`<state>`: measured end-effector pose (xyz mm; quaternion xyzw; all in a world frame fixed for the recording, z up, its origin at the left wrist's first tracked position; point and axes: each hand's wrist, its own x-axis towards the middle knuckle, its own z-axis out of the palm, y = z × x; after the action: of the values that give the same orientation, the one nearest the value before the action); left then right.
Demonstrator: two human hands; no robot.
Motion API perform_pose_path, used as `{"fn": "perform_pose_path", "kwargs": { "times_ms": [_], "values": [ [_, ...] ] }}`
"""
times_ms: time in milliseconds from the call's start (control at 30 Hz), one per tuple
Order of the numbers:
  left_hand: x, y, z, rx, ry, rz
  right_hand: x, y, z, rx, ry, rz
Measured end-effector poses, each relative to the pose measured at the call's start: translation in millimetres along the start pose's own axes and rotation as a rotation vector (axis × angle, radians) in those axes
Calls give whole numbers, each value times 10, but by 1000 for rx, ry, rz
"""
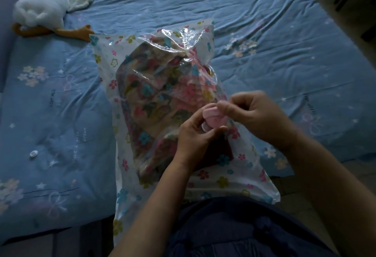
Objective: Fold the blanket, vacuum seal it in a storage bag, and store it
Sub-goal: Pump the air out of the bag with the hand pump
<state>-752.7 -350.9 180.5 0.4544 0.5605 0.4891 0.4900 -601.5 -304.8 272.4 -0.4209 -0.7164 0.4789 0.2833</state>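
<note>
Blue flowery sheet [264, 33], pretty rumpled, with the bag [105, 57] lying on it and the blanket [154, 94] inside. Left hand [195, 132] pinches the pink valve [211, 116] low down, right hand [250, 112] pinches its top. Plush duck [40, 8] far left, small white cap [33, 153] on the sheet.

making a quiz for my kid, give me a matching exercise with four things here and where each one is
1 toy
2 blanket
3 valve
4 white piece

a inside the bag
b pinched by left hand and right hand
c top left of the bed
d on the bed, left of the bag

Pairs: 1-c, 2-a, 3-b, 4-d
</note>
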Motion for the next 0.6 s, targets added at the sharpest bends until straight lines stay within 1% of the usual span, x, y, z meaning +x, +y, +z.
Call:
{"fn": "perform_pose_path", "kwargs": {
  "times_ms": [100, 133, 167, 200, 300, 333, 367, 433, 533, 567, 600],
  "values": [
    [1, 42, -12, 12, -9, -5, -22, -357, -179, 280, -5, -174],
    [4, 33, -12, 5, -6, -14, -20, -386, -202, 347, 1, -209],
    [3, 23, -3, 0, -1, -20, -12, -356, -183, 350, 14, -209],
    [2, 16, 10, 5, 5, -18, 1, -267, -125, 284, 31, -172],
    [3, -5, 62, 2, -3, -10, 16, 164, 94, 43, 42, 71],
    [-8, 10, 65, -13, -2, -21, 6, 264, 137, 0, 46, 113],
    [-20, 29, 59, -27, -1, -22, 2, 287, 135, -28, 56, 111],
    [0, 52, 26, -26, -7, -6, -3, 71, 41, 2, 80, -3],
    [22, 60, -20, 4, -16, -6, -13, -366, -141, 265, 54, -212],
    [18, 64, -22, 6, -11, -14, -12, -410, -171, 316, 51, -258],
    [14, 59, -17, 7, -6, -20, 0, -384, -162, 314, 63, -272]
  ]
}}
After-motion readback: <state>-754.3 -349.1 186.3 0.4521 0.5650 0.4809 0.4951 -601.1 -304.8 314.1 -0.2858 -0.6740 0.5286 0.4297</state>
